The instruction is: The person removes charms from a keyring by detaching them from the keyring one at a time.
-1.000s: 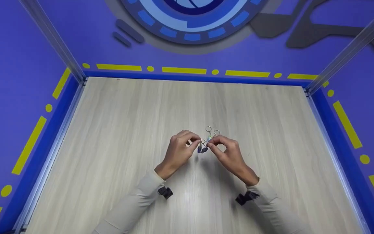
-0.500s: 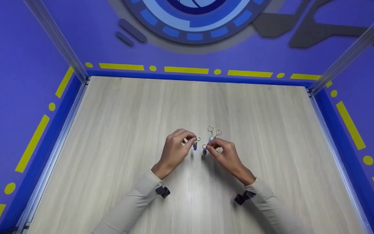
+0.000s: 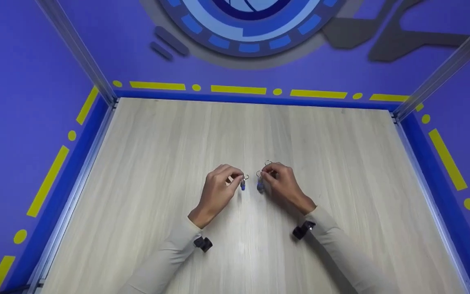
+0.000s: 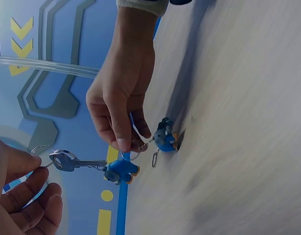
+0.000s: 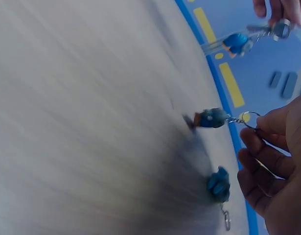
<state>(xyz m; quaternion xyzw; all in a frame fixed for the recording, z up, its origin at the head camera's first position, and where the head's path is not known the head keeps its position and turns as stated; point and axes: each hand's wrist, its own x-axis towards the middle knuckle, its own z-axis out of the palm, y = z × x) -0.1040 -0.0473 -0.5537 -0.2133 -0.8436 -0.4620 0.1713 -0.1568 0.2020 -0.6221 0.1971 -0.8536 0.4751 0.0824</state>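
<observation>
My left hand [image 3: 222,185] pinches the ring of a keychain, from which a key [image 4: 77,163] and a small blue figurine [image 4: 122,171] hang. Facing it across a narrow gap, my right hand [image 3: 282,179] pinches the ring [image 5: 250,117] of a second keychain. A blue figurine [image 5: 211,118] dangles from that ring on a short chain, just over the table. Close by the right hand, another blue figurine [image 5: 219,185] with a chain and clasp lies on the table. A metal ring [image 3: 268,163] shows beyond the right fingers; what it belongs to is hidden behind the hand.
The wooden tabletop [image 3: 169,139] spreads out around both hands. Blue panels with yellow marks [image 3: 239,89] rise at the back and both sides, with metal posts [image 3: 76,53] at the corners. A small black camera [image 3: 303,230] sits on each wrist.
My hands were close together with both keychains between them and have drawn apart. The left went left with the key's keychain; the right moved slightly away from me, covering more of the keychains behind it.
</observation>
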